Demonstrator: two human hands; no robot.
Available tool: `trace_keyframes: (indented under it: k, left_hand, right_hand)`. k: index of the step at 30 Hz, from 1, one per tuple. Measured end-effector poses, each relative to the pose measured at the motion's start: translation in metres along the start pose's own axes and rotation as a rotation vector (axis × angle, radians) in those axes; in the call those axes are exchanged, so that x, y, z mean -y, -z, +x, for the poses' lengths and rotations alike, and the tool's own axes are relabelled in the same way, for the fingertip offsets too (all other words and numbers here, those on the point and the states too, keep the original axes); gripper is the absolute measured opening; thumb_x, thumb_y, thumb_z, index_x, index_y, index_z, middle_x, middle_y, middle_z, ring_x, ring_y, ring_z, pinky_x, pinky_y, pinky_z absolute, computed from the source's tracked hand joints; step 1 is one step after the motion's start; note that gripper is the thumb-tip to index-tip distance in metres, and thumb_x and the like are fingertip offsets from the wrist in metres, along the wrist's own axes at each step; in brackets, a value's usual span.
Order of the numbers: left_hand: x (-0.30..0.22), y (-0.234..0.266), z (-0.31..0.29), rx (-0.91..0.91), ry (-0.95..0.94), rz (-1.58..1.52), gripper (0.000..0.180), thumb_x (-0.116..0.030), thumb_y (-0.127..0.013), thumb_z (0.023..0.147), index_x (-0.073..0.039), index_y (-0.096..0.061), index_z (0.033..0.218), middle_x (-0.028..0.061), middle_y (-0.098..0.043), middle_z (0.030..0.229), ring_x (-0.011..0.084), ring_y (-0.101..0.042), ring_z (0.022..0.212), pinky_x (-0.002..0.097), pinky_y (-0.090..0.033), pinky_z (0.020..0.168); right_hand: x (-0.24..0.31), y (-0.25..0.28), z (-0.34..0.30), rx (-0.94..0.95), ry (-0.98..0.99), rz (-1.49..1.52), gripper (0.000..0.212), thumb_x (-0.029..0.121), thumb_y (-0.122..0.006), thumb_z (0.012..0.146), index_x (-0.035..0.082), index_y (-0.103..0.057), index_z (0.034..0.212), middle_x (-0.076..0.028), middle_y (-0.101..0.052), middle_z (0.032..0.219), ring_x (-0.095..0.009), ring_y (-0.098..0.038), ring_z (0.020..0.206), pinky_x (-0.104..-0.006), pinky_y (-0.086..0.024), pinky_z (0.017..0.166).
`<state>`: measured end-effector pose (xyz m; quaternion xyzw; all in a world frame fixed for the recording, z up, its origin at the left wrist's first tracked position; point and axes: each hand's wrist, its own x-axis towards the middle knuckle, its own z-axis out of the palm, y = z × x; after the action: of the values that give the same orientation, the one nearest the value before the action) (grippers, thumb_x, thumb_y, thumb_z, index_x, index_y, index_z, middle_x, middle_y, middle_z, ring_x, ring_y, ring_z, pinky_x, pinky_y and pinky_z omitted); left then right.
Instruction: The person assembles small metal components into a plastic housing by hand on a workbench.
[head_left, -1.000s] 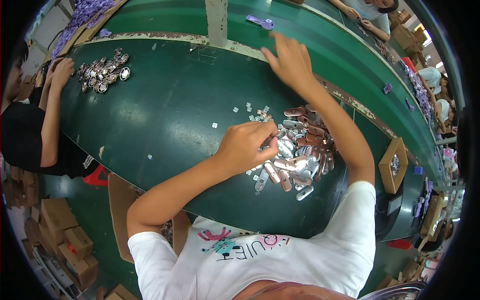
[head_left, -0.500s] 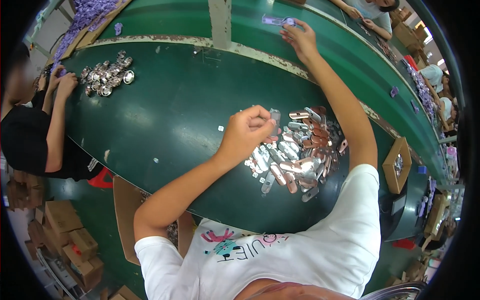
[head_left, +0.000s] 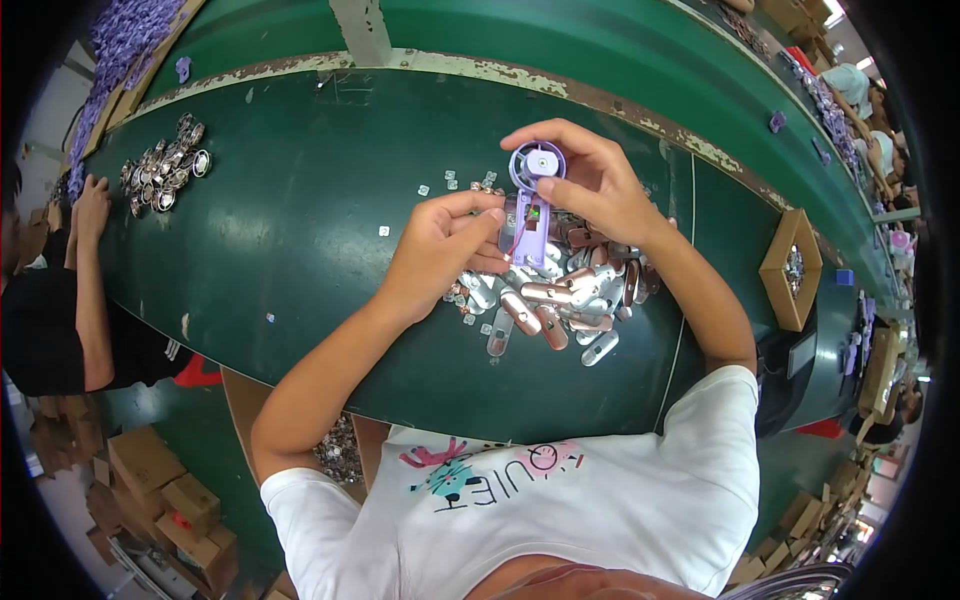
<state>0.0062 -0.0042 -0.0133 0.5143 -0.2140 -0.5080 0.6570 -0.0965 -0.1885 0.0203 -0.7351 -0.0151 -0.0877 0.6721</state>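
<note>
My right hand (head_left: 600, 185) grips a purple mini handheld fan housing (head_left: 533, 222) by its round head, which has a white hub in the middle. The handle part is open-faced, and a thin red wire shows along it. My left hand (head_left: 445, 240) is closed in a pinch beside the handle, on a small translucent plate (head_left: 509, 216) partly hidden by its fingers. Under and in front of both hands lies a pile of shiny silver and copper-coloured oblong plates (head_left: 548, 294). Small clear square pieces (head_left: 424, 190) are scattered around it.
A heap of round shiny metal parts (head_left: 160, 175) sits at the table's far left, near a co-worker's hands (head_left: 92, 205). The green conveyor belt (head_left: 560, 45) runs beyond the table's raised edge. A cardboard box of small parts (head_left: 790, 270) stands at right; another box (head_left: 365, 450) is below the near edge.
My right hand has brought the purple fan housing from over the belt back to the pile, beside my left hand. My left hand has shifted slightly left, still pinching the translucent plate.
</note>
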Motion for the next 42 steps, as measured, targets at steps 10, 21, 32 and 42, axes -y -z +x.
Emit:
trace_keyframes:
  k: [10,21,32,42]
  left_hand:
    - [0.001,-0.001,0.000,0.035,0.027,0.011,0.029,-0.017,-0.050,0.098,0.004,-0.057,0.115,0.0108,-0.066,0.094,0.0167,-0.068,0.081,0.0252,-0.059,0.070]
    - [0.014,0.002,0.004,0.036,-0.253,0.171,0.017,-0.013,-0.054,0.095,0.002,-0.056,0.104,0.0055,-0.065,0.088,0.0107,-0.063,0.076,0.0246,-0.052,0.063]
    - [0.003,-0.008,-0.008,-0.026,-0.316,0.575,0.016,-0.011,-0.047,0.098,0.003,-0.049,0.107,0.0089,-0.066,0.083,0.0087,-0.060,0.071,0.0238,-0.049,0.063]
    - [0.008,-0.005,-0.009,0.032,-0.432,0.635,0.017,-0.016,-0.040,0.101,-0.001,-0.038,0.108,0.0125,-0.062,0.079,0.0184,-0.064,0.068,0.0293,-0.048,0.056]
  right_hand:
    - [-0.016,-0.007,0.000,-0.041,0.027,-0.123,0.037,0.006,-0.059,0.087,0.003,-0.053,0.123,-0.002,-0.057,0.099,-0.006,-0.053,0.085,-0.0229,-0.046,0.076]
    - [-0.006,-0.001,0.004,0.002,-0.137,0.019,0.045,0.004,-0.065,0.085,0.001,-0.051,0.127,-0.005,-0.061,0.107,-0.010,-0.057,0.093,-0.0274,-0.049,0.084]
    - [-0.008,-0.010,-0.003,-0.085,-0.300,0.325,0.026,0.009,-0.069,0.085,0.002,-0.056,0.106,-0.005,-0.066,0.091,-0.009,-0.062,0.080,-0.0220,-0.051,0.075]
    - [-0.008,-0.015,-0.001,-0.063,-0.276,0.481,0.027,0.009,-0.068,0.086,0.003,-0.054,0.107,-0.005,-0.065,0.091,-0.009,-0.061,0.078,-0.0216,-0.051,0.074]
